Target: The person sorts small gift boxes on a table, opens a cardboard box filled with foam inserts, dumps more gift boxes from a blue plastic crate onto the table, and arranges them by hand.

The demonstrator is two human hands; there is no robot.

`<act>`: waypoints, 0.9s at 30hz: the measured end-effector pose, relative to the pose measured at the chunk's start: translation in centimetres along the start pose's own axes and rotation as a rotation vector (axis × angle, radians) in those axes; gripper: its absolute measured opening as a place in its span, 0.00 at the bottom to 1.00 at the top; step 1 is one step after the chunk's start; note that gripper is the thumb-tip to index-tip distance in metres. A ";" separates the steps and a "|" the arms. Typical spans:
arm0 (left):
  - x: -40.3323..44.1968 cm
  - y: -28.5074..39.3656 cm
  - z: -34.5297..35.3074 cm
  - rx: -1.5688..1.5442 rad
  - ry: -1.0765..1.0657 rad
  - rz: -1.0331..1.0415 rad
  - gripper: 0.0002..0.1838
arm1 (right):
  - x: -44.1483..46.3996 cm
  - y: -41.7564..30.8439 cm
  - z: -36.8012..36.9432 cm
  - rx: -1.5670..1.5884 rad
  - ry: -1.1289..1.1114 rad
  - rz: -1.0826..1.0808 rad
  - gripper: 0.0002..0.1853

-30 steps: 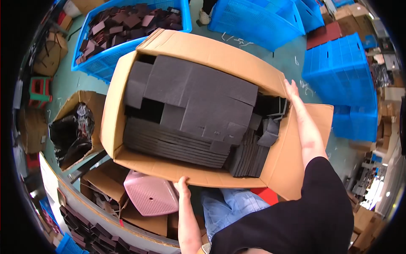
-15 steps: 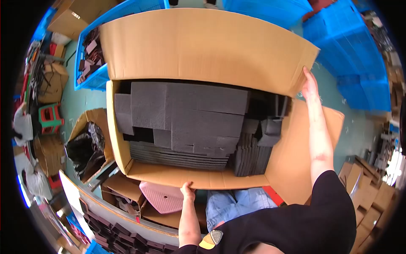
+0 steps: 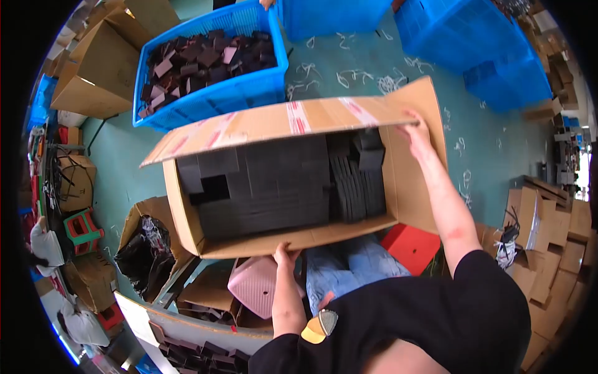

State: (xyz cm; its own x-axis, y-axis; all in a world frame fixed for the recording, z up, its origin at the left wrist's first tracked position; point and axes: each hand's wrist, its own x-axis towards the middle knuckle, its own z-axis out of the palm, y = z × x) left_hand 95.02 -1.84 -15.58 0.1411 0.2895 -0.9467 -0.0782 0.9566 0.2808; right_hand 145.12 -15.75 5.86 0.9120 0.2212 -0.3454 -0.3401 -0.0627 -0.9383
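Observation:
A large cardboard box [image 3: 299, 238] stands in front of me, filled with black foam blocks [image 3: 274, 174] in flat stacks. On its right side, thinner black foam pieces [image 3: 358, 190] stand on edge. My right hand [image 3: 416, 132] grips the right end of the far flap [image 3: 261, 124], whose outer face shows strips of printed tape. That flap leans inward over the far part of the box and hides some foam. At the near wall, my left hand [image 3: 284, 255] is closed over the rim, fingers curled on the edge.
Behind the box is a blue crate [image 3: 212, 100] of dark small blocks, with another person's hand [image 3: 266, 3] at its rim. More blue crates [image 3: 464, 40] stand at back right. Pink [image 3: 254, 287] and red [image 3: 411, 249] stools are near my legs. A bag-lined carton [image 3: 146, 249] sits left.
The far flap has swung from raised, plain inner face showing, to leaning inward with its taped outer face up. My right hand moved with it. The filled blue crate now shows more fully.

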 end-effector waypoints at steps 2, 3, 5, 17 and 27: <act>0.1 1.0 1.8 -0.017 -0.058 0.016 0.20 | 2.0 -0.2 -0.5 -0.075 -0.069 -0.035 0.18; 0.1 1.7 2.7 0.027 -0.041 0.019 0.20 | 1.8 -0.7 -0.3 -0.136 -0.097 -0.006 0.18; 0.2 2.5 3.6 0.030 -0.031 0.003 0.20 | 1.9 -1.9 0.3 -0.257 -0.153 0.054 0.17; 0.0 4.0 3.9 0.144 0.098 -0.071 0.21 | -0.3 -5.1 -2.4 -0.813 -0.329 -0.295 0.22; -0.6 5.0 4.5 0.156 0.043 -0.184 0.20 | -2.9 -9.0 -8.4 -0.823 0.073 0.306 0.30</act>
State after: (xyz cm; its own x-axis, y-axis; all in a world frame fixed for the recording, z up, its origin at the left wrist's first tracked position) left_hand 99.01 2.91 -12.85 0.0960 0.1112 -0.9891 0.0988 0.9878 0.1207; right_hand 147.49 -23.96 15.19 0.8299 0.0191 -0.5576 -0.3245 -0.7965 -0.5102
